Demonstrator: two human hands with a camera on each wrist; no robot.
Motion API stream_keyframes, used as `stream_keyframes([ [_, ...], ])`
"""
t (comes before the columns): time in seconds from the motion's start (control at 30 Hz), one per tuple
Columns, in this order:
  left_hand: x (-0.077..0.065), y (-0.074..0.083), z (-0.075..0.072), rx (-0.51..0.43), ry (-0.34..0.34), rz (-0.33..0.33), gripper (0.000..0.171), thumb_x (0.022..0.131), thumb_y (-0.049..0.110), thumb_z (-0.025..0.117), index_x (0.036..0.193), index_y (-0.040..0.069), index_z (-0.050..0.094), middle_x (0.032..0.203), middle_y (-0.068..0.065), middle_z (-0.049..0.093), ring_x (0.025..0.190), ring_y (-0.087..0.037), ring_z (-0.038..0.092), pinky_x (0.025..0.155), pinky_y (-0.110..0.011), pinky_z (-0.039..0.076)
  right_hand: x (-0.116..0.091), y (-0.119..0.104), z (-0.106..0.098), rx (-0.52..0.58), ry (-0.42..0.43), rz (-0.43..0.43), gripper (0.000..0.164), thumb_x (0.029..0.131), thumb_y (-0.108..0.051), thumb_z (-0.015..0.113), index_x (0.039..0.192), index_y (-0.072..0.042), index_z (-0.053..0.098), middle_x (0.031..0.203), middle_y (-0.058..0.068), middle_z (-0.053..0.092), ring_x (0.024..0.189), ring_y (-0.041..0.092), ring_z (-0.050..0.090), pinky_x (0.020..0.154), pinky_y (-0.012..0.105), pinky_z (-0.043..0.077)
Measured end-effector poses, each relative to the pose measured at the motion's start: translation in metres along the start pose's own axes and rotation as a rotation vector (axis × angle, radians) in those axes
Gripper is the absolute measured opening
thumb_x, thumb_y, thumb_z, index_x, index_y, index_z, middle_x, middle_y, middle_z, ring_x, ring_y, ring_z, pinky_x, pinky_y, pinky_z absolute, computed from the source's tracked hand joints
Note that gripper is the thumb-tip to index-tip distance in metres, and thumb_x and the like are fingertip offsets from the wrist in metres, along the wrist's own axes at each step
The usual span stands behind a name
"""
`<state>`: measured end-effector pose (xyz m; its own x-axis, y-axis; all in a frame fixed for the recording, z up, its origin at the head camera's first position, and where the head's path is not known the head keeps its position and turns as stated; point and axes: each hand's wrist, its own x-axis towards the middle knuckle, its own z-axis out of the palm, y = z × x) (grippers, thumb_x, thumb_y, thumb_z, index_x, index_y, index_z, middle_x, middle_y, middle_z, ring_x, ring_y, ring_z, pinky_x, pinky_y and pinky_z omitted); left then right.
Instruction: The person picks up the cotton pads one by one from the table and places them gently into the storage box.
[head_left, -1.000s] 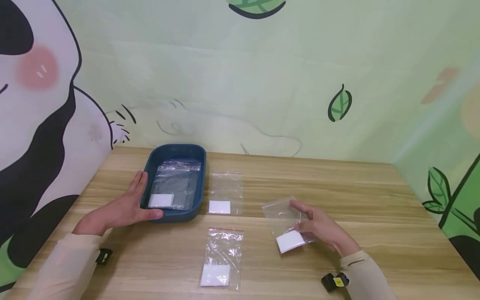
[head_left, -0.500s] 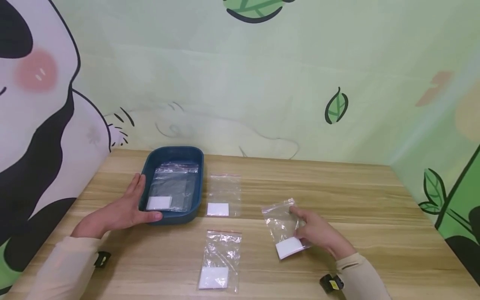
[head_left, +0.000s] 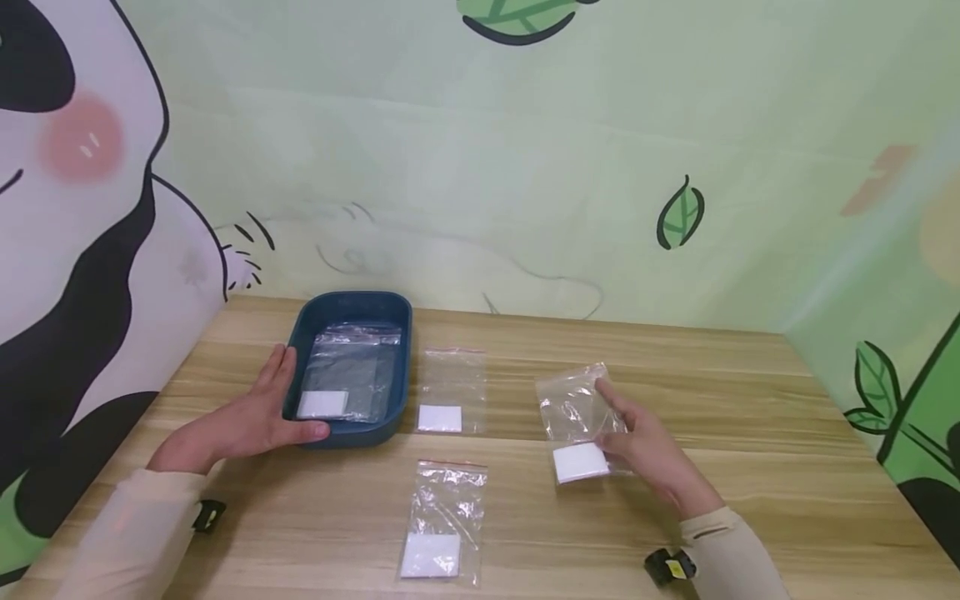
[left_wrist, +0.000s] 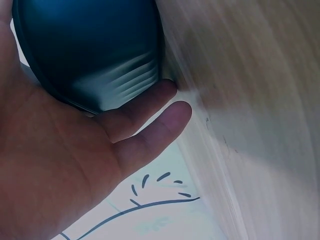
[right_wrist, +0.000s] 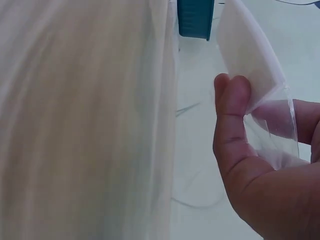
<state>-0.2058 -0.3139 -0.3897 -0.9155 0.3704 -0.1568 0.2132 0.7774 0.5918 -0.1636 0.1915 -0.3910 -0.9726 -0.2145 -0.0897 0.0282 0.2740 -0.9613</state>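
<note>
My left hand (head_left: 251, 421) lies at the near left corner of a dark blue tray (head_left: 408, 367), fingers straight along its outer side and thumb over the front rim. Inside the tray are clear zip bags (head_left: 360, 379), one with a white card showing. My right hand (head_left: 652, 446) pinches the right edge of another clear zip bag (head_left: 573, 408), which has a folded white piece (right_wrist: 250, 55) in its lower part. The right wrist view shows this bag raised off the table, between thumb and fingers.
Two more clear zip bags, each with a white card, lie flat on the wooden table (head_left: 712, 392): one zip bag (head_left: 453, 379) beside the tray and one zip bag (head_left: 448, 508) nearer the front. A printed green wall cloth (head_left: 487, 167) stands behind.
The right hand has lifted its zip bag, which was tilted low over the table, and moved it slightly away from me. The left hand and the tray have stayed in place.
</note>
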Motion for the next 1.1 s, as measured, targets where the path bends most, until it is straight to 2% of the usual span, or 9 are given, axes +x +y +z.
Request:
stream_keyframes([
  [0.2, -0.003, -0.002, 0.0, 0.0, 0.005, 0.005, 0.13, 0.086, 0.055, 0.075, 0.155, -0.007, -0.015, 0.16, -0.032, -0.022, 0.14, -0.063, 0.016, 0.108, -0.069, 0.025, 0.002, -0.011, 0.006, -0.004, -0.002, -0.054, 0.079, 0.091, 0.009, 0.059, 0.159, 0.0, 0.02, 0.167, 0.013, 0.008, 0.149, 0.043, 0.015, 0.088, 0.03, 0.054],
  [0.27, -0.003, -0.002, 0.0, 0.0, 0.007, 0.003, 0.13, 0.086, 0.055, 0.075, 0.155, -0.007, -0.015, 0.16, -0.032, -0.021, 0.14, -0.062, 0.015, 0.108, -0.069, 0.026, 0.004, -0.015, 0.009, -0.007, -0.006, -0.062, 0.079, 0.092, 0.007, 0.059, 0.16, -0.003, 0.02, 0.168, 0.009, 0.008, 0.149, 0.042, 0.016, 0.089, 0.03, 0.053],
  [0.33, -0.004, -0.001, 0.0, -0.002, 0.01, 0.004, 0.13, 0.086, 0.055, 0.075, 0.155, -0.007, -0.015, 0.16, -0.032, -0.022, 0.14, -0.062, 0.015, 0.108, -0.069, 0.026, 0.006, -0.019, 0.013, -0.005, -0.007, -0.067, 0.08, 0.092, 0.006, 0.059, 0.161, -0.007, 0.02, 0.168, 0.005, 0.009, 0.138, 0.044, 0.037, 0.089, 0.031, 0.054],
  [0.43, -0.003, 0.0, -0.001, -0.001, 0.012, 0.008, 0.13, 0.085, 0.056, 0.076, 0.155, -0.007, -0.014, 0.16, -0.031, -0.021, 0.141, -0.061, 0.014, 0.108, -0.068, 0.027, 0.009, -0.026, 0.019, 0.01, -0.011, -0.08, 0.079, 0.092, 0.008, 0.058, 0.161, -0.009, 0.022, 0.168, 0.004, 0.01, 0.119, 0.04, 0.054, 0.089, 0.031, 0.054],
  [0.67, -0.001, 0.002, -0.002, 0.001, 0.013, 0.023, 0.13, 0.085, 0.055, 0.077, 0.155, -0.008, -0.013, 0.16, -0.033, -0.02, 0.142, -0.06, 0.014, 0.11, -0.066, 0.026, 0.024, -0.04, 0.036, 0.051, -0.025, -0.103, 0.081, 0.092, 0.008, 0.057, 0.162, -0.012, 0.022, 0.168, 0.001, 0.013, 0.11, 0.019, 0.058, 0.086, 0.029, 0.055],
  [0.7, -0.001, 0.003, -0.002, -0.001, 0.012, 0.023, 0.13, 0.085, 0.055, 0.076, 0.155, -0.008, -0.013, 0.16, -0.033, -0.02, 0.142, -0.06, 0.014, 0.11, -0.065, 0.026, 0.027, -0.042, 0.039, 0.061, -0.026, -0.106, 0.082, 0.091, 0.009, 0.057, 0.162, -0.013, 0.022, 0.168, 0.001, 0.013, 0.097, 0.019, 0.06, 0.084, 0.029, 0.056],
  [0.87, -0.002, 0.004, -0.003, 0.004, 0.011, 0.017, 0.13, 0.085, 0.057, 0.076, 0.155, -0.009, -0.012, 0.159, -0.034, -0.019, 0.142, -0.06, 0.014, 0.111, -0.065, 0.025, 0.039, -0.055, 0.054, 0.085, -0.039, -0.133, 0.084, 0.089, 0.011, 0.058, 0.162, -0.013, 0.023, 0.167, 0.001, 0.014, 0.077, 0.015, 0.058, 0.08, 0.029, 0.056],
  [1.03, -0.004, 0.003, -0.003, 0.004, 0.017, 0.015, 0.13, 0.085, 0.057, 0.076, 0.155, -0.01, -0.011, 0.159, -0.035, -0.019, 0.143, -0.059, 0.011, 0.111, -0.065, 0.024, 0.05, -0.069, 0.074, 0.114, -0.062, -0.186, 0.083, 0.089, 0.012, 0.059, 0.161, -0.01, 0.023, 0.167, 0.0, 0.015, 0.122, 0.016, 0.049, 0.082, 0.029, 0.056],
  [1.1, -0.005, 0.002, -0.003, -0.003, 0.02, 0.011, 0.131, 0.084, 0.057, 0.076, 0.155, -0.009, -0.011, 0.159, -0.034, -0.019, 0.143, -0.058, 0.009, 0.112, -0.064, 0.023, 0.055, -0.074, 0.083, 0.125, -0.074, -0.206, 0.084, 0.088, 0.012, 0.059, 0.161, -0.008, 0.022, 0.167, 0.001, 0.015, 0.125, 0.019, 0.047, 0.08, 0.028, 0.056],
])
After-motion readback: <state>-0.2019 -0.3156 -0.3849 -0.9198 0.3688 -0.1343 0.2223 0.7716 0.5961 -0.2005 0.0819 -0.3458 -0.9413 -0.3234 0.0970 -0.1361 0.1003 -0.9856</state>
